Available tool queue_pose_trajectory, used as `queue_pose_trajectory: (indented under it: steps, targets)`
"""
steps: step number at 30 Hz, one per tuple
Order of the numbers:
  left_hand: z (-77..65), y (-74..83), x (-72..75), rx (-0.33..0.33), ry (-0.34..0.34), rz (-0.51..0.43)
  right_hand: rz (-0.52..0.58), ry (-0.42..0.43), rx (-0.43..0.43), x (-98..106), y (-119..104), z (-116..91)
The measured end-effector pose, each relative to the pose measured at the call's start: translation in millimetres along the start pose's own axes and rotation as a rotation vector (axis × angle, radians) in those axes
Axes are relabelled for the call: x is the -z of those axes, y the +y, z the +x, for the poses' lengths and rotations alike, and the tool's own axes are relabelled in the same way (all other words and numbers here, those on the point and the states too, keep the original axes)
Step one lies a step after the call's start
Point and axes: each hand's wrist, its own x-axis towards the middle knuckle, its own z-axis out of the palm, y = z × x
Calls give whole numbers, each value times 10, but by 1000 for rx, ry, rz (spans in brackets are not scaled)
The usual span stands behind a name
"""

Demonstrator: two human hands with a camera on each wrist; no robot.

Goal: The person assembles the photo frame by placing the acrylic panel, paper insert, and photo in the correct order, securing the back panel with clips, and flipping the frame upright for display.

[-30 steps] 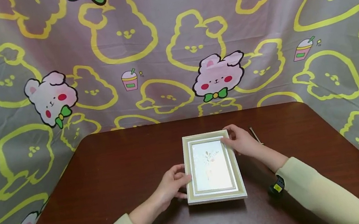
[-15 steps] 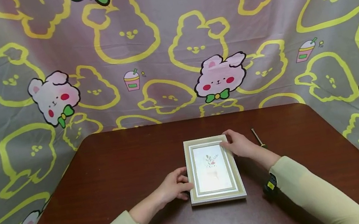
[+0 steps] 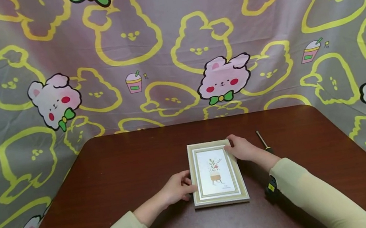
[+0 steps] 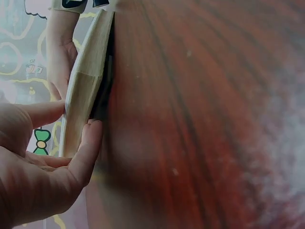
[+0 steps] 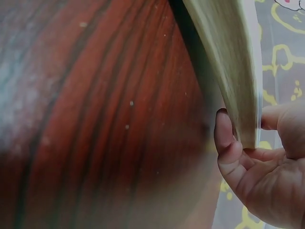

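Note:
A cream picture frame point(image 3: 193, 176) with a flower-pot print under its clear front lies face up, near the middle of the table. My left hand point(image 3: 175, 188) grips its left edge, thumb on the front. At the upper right corner my right hand point(image 3: 243, 147) pinches the frame, thumb on top and fingers curled beneath. In the left wrist view the frame's pale side point(image 4: 88, 62) shows, with the left fingers around it and a dark gap under it. The right wrist view has the right hand point(image 5: 267, 176) holding the frame's corner point(image 5: 245, 109).
A screwdriver point(image 3: 263, 141) with a dark handle lies right of the frame, partly hidden behind the right forearm. The dark brown table point(image 3: 131, 155) reaches back to a patterned curtain point(image 3: 158, 53). Each wrist wears a black band.
The frame has come down and lies flatter, its top edge lower in view. Glare has left the print, so the flower pot now shows. Both hands keep their hold.

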Motion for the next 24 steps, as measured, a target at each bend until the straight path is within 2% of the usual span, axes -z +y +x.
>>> queue_pose_trajectory:
  steps: [4, 10, 18, 24]
  targets:
    - [-12, -4, -19, 6, -8, 28, -23, -22, -4, -18, -18, 12]
    - [26, 25, -25, -31, -38, 92, -66, -47, -20, -18, -26, 10]
    - [56, 3, -24, 26, -40, 116, -160, -62, 11, -27, -26, -1]
    - [80, -5, -26, 13, -41, 117, -195, -97, 39, -21, -39, -7]
